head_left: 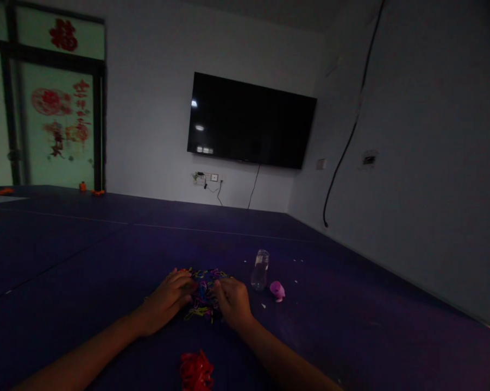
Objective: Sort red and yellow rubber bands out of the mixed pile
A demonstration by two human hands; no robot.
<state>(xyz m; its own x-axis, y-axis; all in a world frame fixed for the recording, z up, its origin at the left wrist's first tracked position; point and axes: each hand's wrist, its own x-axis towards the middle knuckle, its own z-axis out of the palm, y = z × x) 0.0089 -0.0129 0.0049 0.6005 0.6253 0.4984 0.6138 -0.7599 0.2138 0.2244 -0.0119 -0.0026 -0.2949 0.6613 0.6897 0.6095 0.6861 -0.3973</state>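
Observation:
A loose pile of small multicoloured bands (204, 293) lies on the dark blue-purple table (118, 260). My left hand (168, 298) rests at the pile's left side, its fingers extended and a little apart over the bands. At the right side, my right hand (232, 300) has its fingers curled, thumb near the index finger, touching the pile; anything between them is too small to make out. Nearer to me sits a heap of red bands (196, 371). A clear bottle (260, 270) stands to the right of my right hand, beside a pink cap-like piece (277, 290).
Small white scraps (263, 306) lie around the bottle. Orange objects (98, 193) are at the table's far left edge. A black television (251, 120) hangs on the far wall, and a dark cable (348, 142) runs down the right wall.

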